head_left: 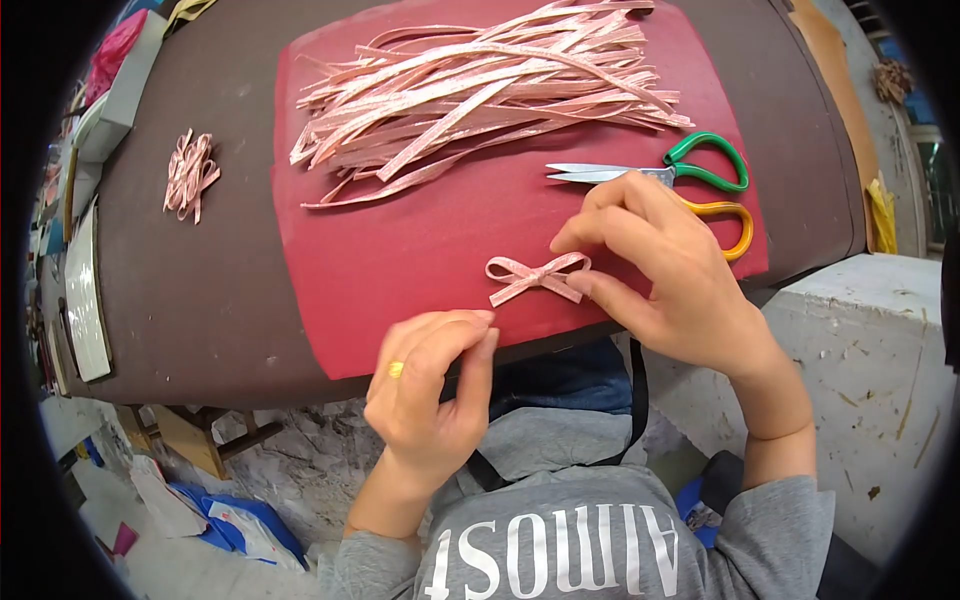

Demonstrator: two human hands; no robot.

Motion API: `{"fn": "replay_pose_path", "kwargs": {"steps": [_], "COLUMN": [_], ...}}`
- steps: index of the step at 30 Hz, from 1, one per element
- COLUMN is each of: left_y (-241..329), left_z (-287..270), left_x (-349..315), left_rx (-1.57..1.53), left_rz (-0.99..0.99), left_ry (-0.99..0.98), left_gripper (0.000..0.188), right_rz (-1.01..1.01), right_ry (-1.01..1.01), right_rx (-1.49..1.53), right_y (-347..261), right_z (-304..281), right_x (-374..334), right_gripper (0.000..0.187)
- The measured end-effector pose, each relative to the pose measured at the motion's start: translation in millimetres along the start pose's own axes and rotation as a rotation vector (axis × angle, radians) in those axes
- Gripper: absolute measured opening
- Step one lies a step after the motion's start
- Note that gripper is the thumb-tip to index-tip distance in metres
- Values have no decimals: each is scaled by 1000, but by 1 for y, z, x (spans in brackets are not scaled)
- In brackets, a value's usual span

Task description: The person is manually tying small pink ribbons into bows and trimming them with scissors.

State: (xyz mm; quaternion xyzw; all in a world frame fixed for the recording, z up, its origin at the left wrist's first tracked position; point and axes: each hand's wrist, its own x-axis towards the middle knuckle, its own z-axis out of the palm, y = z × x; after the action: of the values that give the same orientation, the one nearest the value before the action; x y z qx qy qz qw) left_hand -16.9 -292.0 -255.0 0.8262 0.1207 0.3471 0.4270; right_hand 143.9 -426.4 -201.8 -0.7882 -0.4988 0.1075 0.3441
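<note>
A small pink ribbon bow (538, 276) lies on the red mat, with two loops, a knot in the middle and two short tails. My right hand (665, 275) curves over its right side; thumb and index finger are apart, and the thumb tip is at the right loop and tail. To the lower left of the bow, my left hand (430, 380) has thumb and index tips pressed together, a little apart from the left tail. Nothing shows between them. A yellow ring (396, 369) is on that hand. Scissors (710, 180) with one green and one yellow handle lie partly behind my right hand.
A big pile of pink ribbon strips (480, 90) covers the far part of the red mat (400, 260). Several finished-looking bows sit in a small heap (190, 175) on the dark table (230, 290) at left. A white block (860, 350) stands at right.
</note>
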Motion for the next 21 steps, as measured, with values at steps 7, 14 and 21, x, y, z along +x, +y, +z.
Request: {"fn": "replay_pose_path", "kwargs": {"steps": [7,14,21], "left_y": [24,12,14], "left_z": [16,7,0], "left_x": [13,24,25], "left_rx": [546,600,518], "left_rz": [-33,12,74], "left_ry": [-54,-326,-383], "left_gripper": [17,13,13], "right_rz": [-244,-226,-229], "right_ry": [-119,-124,-41], "right_rx": [88,102,130], "right_y": [17,21,22], "right_z": [22,23,25], "right_x": [11,12,4], "right_gripper": [18,15,13]}}
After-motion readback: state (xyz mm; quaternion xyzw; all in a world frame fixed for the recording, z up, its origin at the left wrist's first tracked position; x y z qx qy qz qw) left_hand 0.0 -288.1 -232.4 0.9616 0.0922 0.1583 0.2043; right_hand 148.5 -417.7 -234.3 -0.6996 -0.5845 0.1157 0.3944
